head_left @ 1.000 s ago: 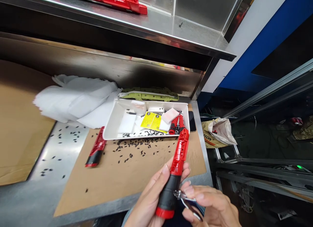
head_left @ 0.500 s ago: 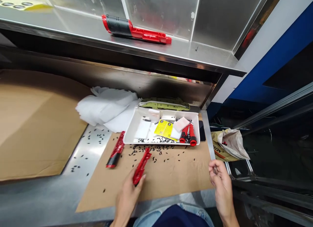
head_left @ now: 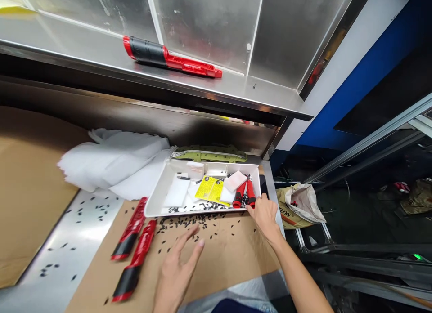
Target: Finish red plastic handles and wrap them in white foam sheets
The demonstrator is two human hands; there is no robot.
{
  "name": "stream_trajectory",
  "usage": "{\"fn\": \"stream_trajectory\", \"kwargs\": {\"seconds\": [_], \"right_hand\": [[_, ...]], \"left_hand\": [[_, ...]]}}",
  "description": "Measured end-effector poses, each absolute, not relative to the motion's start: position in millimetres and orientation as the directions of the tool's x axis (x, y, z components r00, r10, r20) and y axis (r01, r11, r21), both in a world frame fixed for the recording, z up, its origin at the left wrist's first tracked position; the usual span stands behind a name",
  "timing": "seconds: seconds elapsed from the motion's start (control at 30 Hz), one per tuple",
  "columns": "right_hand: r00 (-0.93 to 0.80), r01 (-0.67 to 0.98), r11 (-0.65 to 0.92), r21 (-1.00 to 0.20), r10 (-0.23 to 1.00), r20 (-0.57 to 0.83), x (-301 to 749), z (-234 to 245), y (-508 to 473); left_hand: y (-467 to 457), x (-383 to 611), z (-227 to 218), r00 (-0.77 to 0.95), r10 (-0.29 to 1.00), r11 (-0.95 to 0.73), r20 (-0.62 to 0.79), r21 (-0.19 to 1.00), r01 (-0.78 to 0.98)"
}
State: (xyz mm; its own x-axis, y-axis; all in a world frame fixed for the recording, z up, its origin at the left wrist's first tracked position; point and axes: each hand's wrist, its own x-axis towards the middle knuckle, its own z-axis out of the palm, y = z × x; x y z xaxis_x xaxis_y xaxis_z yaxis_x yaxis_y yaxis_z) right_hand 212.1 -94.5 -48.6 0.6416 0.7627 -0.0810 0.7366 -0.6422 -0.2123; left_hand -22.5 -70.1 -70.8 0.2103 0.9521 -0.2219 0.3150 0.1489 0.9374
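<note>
1. Your left hand holds nothing: its thumb and fingers are spread above the cardboard sheet. Your right hand is at the near right corner of the white tray, just beside the red handle parts; whether its fingers pinch anything there, I cannot tell.
2. The red-and-black tool housing nearest your left hand lies on the cardboard, left of that hand, with a second housing just beyond it, near the tray's front left corner.
3. A leftward sweep of your left hand could knock the nearer housing into its neighbour and scuff both. A hard tug at the tray's corner could shift it and scatter the loose black pellets along its front; pellets inside might lodge in a handle part.
4. The nearer housing's long axis runs aslant, lower left to upper right. Its black grip end points back toward you, its slimmer red end away, toward the tray; the second lies roughly parallel.
</note>
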Motion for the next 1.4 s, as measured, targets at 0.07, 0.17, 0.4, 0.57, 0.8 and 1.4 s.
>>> {"fn": "stream_trajectory", "kwargs": {"seconds": [0.07, 0.17, 0.4, 0.57, 0.8, 1.4], "right_hand": [[0.665, 0.714, -0.660, -0.232, 0.744, -0.070, 216.7, -46.0, -99.5], [0.702, 0.667, -0.670, -0.326, 0.711, -0.025, 225.4, -32.3, -123.0], [0.497, 0.553, -0.321, -0.769, 0.868, -0.005, 196.2, 13.5, -195.1], [0.582, 0.097, -0.190, -0.977, 0.807, -0.099, 168.5, 20.7, -216.4], [0.530, 0.185, -0.133, -0.974, 0.848, -0.015, 148.3, 29.8, -216.4], [0.413, -0.328, -0.274, -0.904, 0.819, -0.398, 143.5, 27.8, -208.6]], "left_hand": [[-72.8, -7.4, -66.4, 0.280, 0.898, 0.299, -0.340, 0.937, 0.179], [-78.8, 11.9, -58.9, 0.394, 0.822, 0.424, -0.412, 0.904, 0.059], [-106.5, 41.8, -26.6, 0.749, 0.548, 0.789, -0.372, 0.527, -0.315], [-115.9, 34.4, -8.4, 0.568, 0.659, 0.742, -0.494, 0.551, -0.382], [-127.5, 18.8, 0.5, 0.432, 0.806, 0.578, -0.404, 0.696, -0.427], [-147.4, 21.4, -12.8, 0.464, 0.871, 0.351, -0.161, 0.865, -0.360]]}}
